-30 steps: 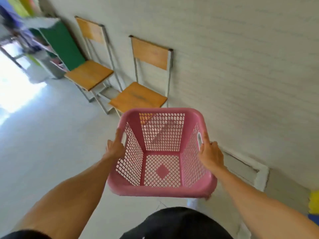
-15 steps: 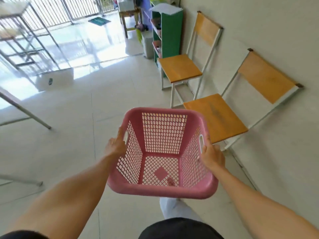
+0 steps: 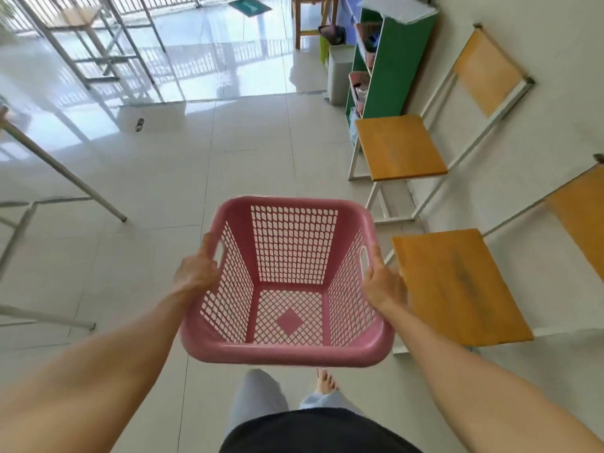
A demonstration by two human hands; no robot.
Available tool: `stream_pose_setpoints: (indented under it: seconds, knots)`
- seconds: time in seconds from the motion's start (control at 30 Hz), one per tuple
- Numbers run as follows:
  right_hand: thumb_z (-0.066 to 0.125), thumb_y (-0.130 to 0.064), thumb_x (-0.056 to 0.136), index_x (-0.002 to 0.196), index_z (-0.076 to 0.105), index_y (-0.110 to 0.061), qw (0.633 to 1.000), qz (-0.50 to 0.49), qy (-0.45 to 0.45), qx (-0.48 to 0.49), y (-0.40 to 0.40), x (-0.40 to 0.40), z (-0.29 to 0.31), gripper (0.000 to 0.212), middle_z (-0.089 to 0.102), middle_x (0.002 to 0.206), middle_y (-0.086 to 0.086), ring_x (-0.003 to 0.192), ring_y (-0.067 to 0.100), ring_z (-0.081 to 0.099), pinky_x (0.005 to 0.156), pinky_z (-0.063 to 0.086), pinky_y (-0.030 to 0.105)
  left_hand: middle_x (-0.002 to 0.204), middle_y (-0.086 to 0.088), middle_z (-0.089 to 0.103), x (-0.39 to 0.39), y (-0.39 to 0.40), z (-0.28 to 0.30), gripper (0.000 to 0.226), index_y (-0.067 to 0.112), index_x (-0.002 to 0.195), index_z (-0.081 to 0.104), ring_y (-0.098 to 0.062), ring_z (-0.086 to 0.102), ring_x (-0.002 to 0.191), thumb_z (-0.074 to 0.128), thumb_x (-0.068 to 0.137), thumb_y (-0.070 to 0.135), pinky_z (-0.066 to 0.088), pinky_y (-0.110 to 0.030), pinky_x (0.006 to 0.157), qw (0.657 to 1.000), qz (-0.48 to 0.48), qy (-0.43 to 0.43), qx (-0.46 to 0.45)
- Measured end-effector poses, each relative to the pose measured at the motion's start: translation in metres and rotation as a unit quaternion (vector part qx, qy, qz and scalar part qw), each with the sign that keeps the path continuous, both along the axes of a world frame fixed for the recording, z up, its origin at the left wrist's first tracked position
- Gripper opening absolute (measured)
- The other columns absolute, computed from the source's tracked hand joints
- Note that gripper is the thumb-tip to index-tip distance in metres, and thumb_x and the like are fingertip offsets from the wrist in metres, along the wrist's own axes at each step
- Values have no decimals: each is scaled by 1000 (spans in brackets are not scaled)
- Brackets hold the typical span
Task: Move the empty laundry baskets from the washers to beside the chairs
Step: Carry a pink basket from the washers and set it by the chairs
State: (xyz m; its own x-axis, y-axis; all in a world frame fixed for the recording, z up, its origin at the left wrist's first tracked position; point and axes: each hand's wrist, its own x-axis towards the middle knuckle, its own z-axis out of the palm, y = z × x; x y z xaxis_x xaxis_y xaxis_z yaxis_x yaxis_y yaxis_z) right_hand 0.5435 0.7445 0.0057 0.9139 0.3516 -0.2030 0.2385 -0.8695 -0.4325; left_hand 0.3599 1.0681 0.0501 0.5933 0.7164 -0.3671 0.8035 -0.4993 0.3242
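Note:
I hold an empty pink laundry basket (image 3: pixel 287 351) in the air in front of my waist, above the tiled floor. My left hand (image 3: pixel 196 273) grips its left handle slot and my right hand (image 3: pixel 384 286) grips its right handle slot. Two chairs with wooden seats and white metal frames stand against the wall on my right: the near chair (image 3: pixel 457 286) is just right of the basket, and the far chair (image 3: pixel 398 147) is beyond it. The basket hangs left of the near chair's seat, close to its front edge.
A green shelf unit (image 3: pixel 397 60) stands past the far chair, with a grey bin (image 3: pixel 338 73) beside it. White metal table legs (image 3: pixel 62 171) cross the floor at left. A metal rack (image 3: pixel 98 44) stands far left. Open tiled floor (image 3: pixel 228 158) lies ahead.
My view has swung left, from facing the wall and chairs to looking along the room. The chairs now sit at my right. Both hands have kept their hold on the basket.

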Motion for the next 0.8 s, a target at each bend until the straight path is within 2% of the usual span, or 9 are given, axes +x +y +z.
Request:
stream_pose_setpoints:
  seconds: [0.07,0.13,0.23,0.3,0.43,0.5,0.57,0.67,0.8]
  knots:
    - [41,-24,103,153,-10,-51,1000,5,-4,5,21,22,1,76,62,78,14,55,23,63,45,54,30,80,-6,55,13,20,-1,66,44,146,17,-12,45,54,44,89,23,43,-37,68,1000,-2,-26,7]
    - [42,-23,102,154,-9,-49,1000,10,-9,-7,41,41,2,77,63,77,14,56,24,63,46,55,31,80,-7,57,30,40,-8,64,44,145,19,-12,45,55,43,89,23,45,-37,68,999,2,-37,6]
    - [41,-22,103,155,-9,-47,1000,8,-9,-21,72,71,1,77,64,75,13,57,25,65,49,58,36,98,-19,67,62,73,-18,65,43,146,19,-19,51,60,44,89,27,45,-37,69,999,3,-34,-2]
    - [40,-23,103,156,-9,-46,1000,0,-8,-25,94,88,-2,75,63,74,13,58,26,65,52,60,40,105,-20,67,85,100,-24,67,44,147,18,-22,54,65,45,87,29,49,-39,70,999,-3,-38,-15]
    - [37,-26,104,157,-5,-45,999,-28,-10,-36,139,120,-4,70,62,73,12,59,26,65,53,61,41,113,-21,66,141,160,-33,69,47,148,11,-31,63,85,45,90,33,55,-44,84,997,-22,-52,-47]
    - [36,-29,105,157,-5,-46,998,-56,-7,-36,161,130,-1,68,62,74,11,59,25,65,54,61,40,111,-19,67,167,189,-36,68,49,147,8,-32,67,86,46,93,32,56,-44,82,996,-44,-49,-61]
    - [37,-30,104,158,-2,-42,996,-85,-13,-34,182,138,-1,68,60,74,9,58,22,64,52,60,39,105,-16,70,190,218,-35,66,47,144,10,-29,67,77,46,92,30,58,-42,75,994,-86,-49,-56]
    - [37,-35,103,159,1,-33,986,-162,-18,-35,213,149,-3,66,58,86,8,62,18,60,54,59,39,98,-17,72,227,264,-31,66,45,142,14,-27,61,67,46,86,34,55,-37,63,986,-157,-49,-24]
    - [38,-35,102,154,11,-28,971,-238,-20,-26,243,162,-8,59,59,109,15,68,19,61,53,56,34,97,-18,71,283,304,-39,75,51,143,6,-31,65,68,50,85,30,56,-37,61,978,-206,-42,-11]
